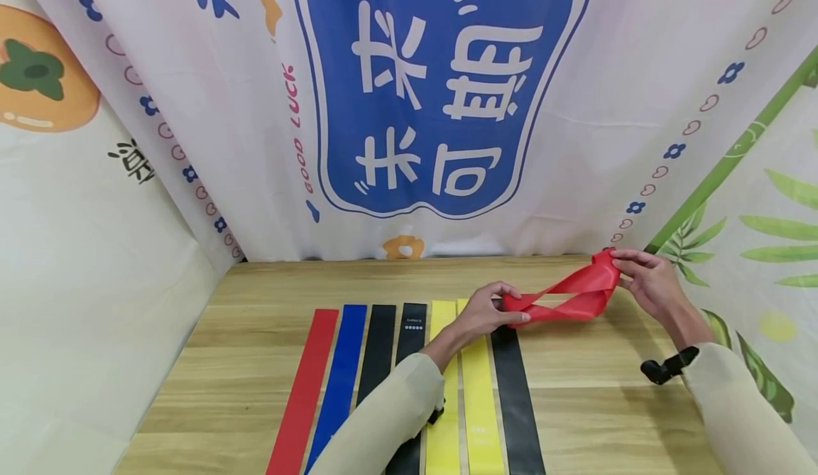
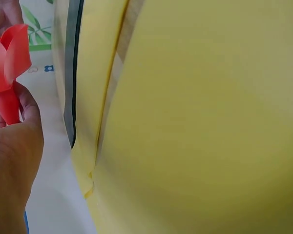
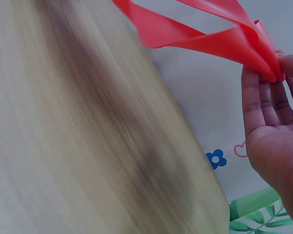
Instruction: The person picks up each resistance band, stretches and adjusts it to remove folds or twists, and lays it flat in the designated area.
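Observation:
A red elastic loop band (image 1: pixel 598 280) is stretched out between the two hands, slightly twisted, above the right part of the table. My left hand (image 1: pixel 476 313) pinches its left end between thumb and fingers, over the top of the rightmost black band (image 1: pixel 516 397). The other end is pinched by my right hand (image 1: pixel 657 289) near the table's back right corner. In the right wrist view, the red strip (image 3: pixel 229 46) gathers into a fold between thumb and fingertips. The left wrist view shows the band's folded loop (image 2: pixel 17 58) rising from the left fingers.
Flat bands lie side by side on the wooden table (image 1: pixel 217 375): red (image 1: pixel 303 390), blue (image 1: pixel 339 375), black (image 1: pixel 378 333), labelled black (image 1: pixel 411 333) and two yellow ones (image 1: pixel 444 404). The left forearm crosses over several. A printed curtain (image 1: pixel 562 177) hangs behind the table.

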A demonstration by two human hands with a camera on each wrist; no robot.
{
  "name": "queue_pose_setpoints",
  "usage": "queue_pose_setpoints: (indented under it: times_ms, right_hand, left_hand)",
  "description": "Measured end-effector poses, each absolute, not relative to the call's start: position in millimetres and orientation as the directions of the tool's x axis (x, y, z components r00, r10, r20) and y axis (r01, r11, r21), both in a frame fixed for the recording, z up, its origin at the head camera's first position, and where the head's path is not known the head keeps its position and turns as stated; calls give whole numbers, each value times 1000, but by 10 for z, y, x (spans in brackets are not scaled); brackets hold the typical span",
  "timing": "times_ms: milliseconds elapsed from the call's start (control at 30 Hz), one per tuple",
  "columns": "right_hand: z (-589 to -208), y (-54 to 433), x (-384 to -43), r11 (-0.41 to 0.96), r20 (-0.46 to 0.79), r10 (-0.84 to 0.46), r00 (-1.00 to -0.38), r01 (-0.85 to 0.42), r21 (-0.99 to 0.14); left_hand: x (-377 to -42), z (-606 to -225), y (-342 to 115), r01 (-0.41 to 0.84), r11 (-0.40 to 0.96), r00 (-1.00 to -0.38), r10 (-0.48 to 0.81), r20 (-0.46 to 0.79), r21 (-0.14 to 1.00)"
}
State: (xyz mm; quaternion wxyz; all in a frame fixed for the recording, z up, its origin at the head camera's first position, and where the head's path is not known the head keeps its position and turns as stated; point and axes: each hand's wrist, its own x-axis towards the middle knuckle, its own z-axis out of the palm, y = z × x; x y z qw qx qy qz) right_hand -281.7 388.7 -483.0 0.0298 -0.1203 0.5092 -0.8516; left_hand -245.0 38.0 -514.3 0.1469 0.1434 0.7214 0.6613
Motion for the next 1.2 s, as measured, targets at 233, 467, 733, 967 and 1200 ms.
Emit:
queue_pose_setpoints:
  times_ms: [233, 467, 733, 967, 1200]
  right_hand:
    - [-4856, 3899, -2808, -470, 163, -158, -974, -71, -880]
    - [-4856, 3894, -2788, -484, 144, -133, -981, -62, -873]
    - [-4888, 3916, -2767, -503, 135, -112, -984, -61, -862]
    - [-4907, 3928, -2767, -534, 140, -77, -987, -78, -842]
    - [-4912, 3918, -2764, -542, 125, -36, -992, -85, -836]
  left_hand:
    - [-2470, -5165, 327, 38, 148, -922, 387, -23, 988]
    - [-2490, -5177, 312, 0, 58, -928, 372, -22, 998]
    - [-2488, -5186, 306, 68, 116, -947, 319, 27, 991]
    - [-2489, -5193, 286, 142, 165, -953, 291, 89, 976]
    - [-2489, -5203, 263, 148, 190, -958, 272, 92, 971]
